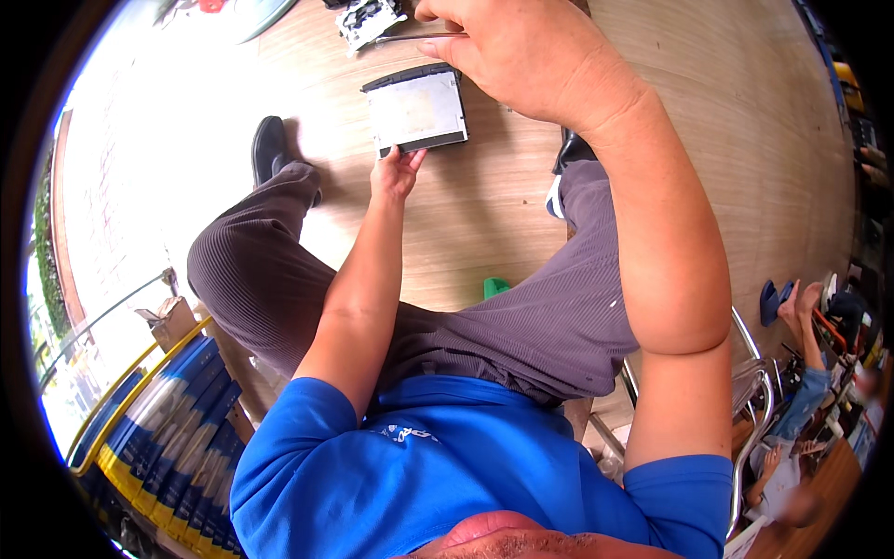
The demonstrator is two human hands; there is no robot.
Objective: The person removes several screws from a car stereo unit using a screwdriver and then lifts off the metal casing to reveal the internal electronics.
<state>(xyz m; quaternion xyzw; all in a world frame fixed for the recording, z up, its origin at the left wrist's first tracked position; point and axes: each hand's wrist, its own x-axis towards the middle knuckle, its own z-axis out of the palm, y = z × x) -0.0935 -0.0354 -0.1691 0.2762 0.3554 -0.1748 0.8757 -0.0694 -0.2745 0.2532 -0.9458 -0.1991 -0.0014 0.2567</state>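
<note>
My left hand (399, 175) grips the near edge of a flat silver box with black ends, which looks like a disc drive (416, 105). The thumb lies on top of the near black strip and the fingers reach beneath. Beyond and to the right, my right hand (535, 61) is raised, pinching a thin metal tool that looks like a screwdriver (399, 37). Its shaft points left, above the far side of the drive and apart from it; the handle end is hidden by my hand. A white and black mechanical part (370, 22) lies just past the shaft's tip.
Wood-patterned floor (475, 200) lies between my legs, with a small green object (495, 287) close to me. At left stands a yellow-framed rack (172, 419) of blue and yellow packages. A metal chair frame (759, 391) and other people are at right.
</note>
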